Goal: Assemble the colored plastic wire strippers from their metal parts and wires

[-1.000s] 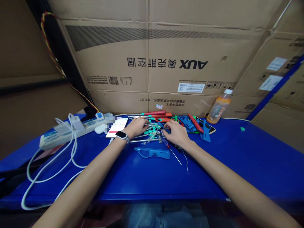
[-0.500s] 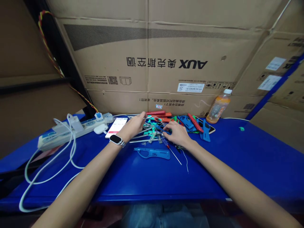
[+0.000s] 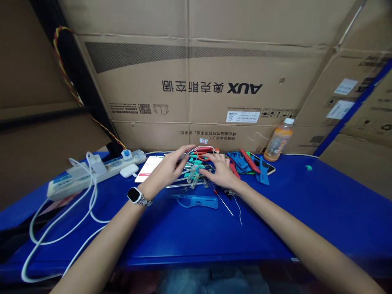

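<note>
My left hand [image 3: 171,165], a watch on its wrist, is at the left side of a heap of small parts. Between its thumb and fingers is a thin metal rod [image 3: 189,151]. My right hand [image 3: 223,170] reaches over the heap's right side with thumb and fingers apart; no held item shows in it. Green-tipped clear plastic pieces [image 3: 192,179] and metal tubes [image 3: 180,186] lie between the hands. Nearer me are a flat blue plastic casing [image 3: 200,201] and a thin metal rod with a red collar [image 3: 225,203]. The fingers hide part of the heap.
Blue casings [image 3: 240,162] and a red casing [image 3: 249,160] lie on the right, partly over a phone. An orange drink bottle [image 3: 278,140] stands behind. At left are a lit phone [image 3: 148,169], a white earbud case [image 3: 129,170] and a power strip [image 3: 104,170] with loose cables.
My left hand has turned, and the thin rod in it now shows. My right hand has shifted left with its fingers more spread, and a red casing shows beside it. The view has tilted slightly.
</note>
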`<state>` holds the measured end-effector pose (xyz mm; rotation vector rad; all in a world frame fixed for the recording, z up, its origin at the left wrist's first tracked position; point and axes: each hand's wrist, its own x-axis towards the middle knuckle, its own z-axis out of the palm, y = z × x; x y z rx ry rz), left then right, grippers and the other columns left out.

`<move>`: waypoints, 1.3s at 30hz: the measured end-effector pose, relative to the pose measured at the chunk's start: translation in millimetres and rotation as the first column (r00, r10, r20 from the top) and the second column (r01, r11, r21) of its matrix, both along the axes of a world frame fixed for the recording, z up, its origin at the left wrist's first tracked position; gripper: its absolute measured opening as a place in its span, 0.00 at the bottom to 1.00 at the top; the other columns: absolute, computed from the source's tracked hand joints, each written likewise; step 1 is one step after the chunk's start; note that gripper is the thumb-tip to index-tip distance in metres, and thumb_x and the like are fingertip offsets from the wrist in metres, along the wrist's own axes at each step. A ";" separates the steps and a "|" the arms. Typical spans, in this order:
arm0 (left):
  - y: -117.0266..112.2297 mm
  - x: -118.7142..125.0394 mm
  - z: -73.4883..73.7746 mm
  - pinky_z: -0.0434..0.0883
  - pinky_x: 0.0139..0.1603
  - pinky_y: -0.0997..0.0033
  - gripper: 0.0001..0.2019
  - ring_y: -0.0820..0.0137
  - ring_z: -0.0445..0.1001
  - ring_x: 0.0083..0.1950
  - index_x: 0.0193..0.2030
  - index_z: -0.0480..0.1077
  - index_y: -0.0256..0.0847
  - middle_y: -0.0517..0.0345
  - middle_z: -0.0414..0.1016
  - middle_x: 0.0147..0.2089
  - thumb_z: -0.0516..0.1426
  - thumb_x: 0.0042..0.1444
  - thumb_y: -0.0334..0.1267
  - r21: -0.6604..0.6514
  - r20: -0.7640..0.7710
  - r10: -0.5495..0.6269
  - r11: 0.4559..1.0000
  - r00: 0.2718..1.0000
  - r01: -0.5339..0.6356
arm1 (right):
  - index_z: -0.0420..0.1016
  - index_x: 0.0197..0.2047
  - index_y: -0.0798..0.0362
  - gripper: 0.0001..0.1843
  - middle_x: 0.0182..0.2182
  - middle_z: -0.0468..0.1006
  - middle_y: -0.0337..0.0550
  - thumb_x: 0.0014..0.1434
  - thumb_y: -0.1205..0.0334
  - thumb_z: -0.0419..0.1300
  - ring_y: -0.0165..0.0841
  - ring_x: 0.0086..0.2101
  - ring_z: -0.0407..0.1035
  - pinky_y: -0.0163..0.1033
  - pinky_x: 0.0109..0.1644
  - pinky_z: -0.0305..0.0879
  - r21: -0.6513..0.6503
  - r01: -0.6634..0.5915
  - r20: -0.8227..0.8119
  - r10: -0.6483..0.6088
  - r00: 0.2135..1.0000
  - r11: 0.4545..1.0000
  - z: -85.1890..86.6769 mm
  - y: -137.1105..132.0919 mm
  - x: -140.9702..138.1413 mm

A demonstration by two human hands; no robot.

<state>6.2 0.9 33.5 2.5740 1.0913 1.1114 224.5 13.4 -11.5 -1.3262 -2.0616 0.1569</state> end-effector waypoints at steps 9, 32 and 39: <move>-4.7 -5.6 -4.4 0.58 0.27 0.74 0.17 0.75 0.60 0.23 0.63 0.62 0.43 0.66 0.66 0.27 0.47 0.70 0.40 -0.055 0.002 0.001 0.998 1.000 -0.001 | 0.77 0.37 0.53 0.21 0.40 0.81 0.47 0.65 0.45 0.54 0.38 0.45 0.74 0.46 0.53 0.64 -0.290 -0.644 -0.634 0.362 0.684 0.708 8.4 -12.3 -6.8; -13.9 -24.8 -31.0 0.60 0.27 0.74 0.03 0.74 0.65 0.26 0.35 0.64 0.40 0.64 0.67 0.26 0.54 0.60 0.35 -0.306 -0.073 -0.158 0.943 0.985 0.129 | 0.69 0.38 0.53 0.11 0.29 0.74 0.38 0.61 0.53 0.60 0.29 0.29 0.67 0.37 0.36 0.62 -0.377 -0.522 -0.553 0.267 0.789 0.765 -7.9 -46.4 0.1; -21.6 -17.5 -29.8 0.69 0.36 0.70 0.08 0.69 0.71 0.35 0.42 0.69 0.40 0.58 0.73 0.36 0.58 0.60 0.40 -0.223 -0.073 -0.167 0.964 0.983 0.147 | 0.73 0.36 0.54 0.13 0.28 0.74 0.38 0.64 0.53 0.57 0.28 0.28 0.65 0.34 0.33 0.60 -0.348 -0.461 -0.421 0.303 0.855 0.816 -7.0 -48.2 0.3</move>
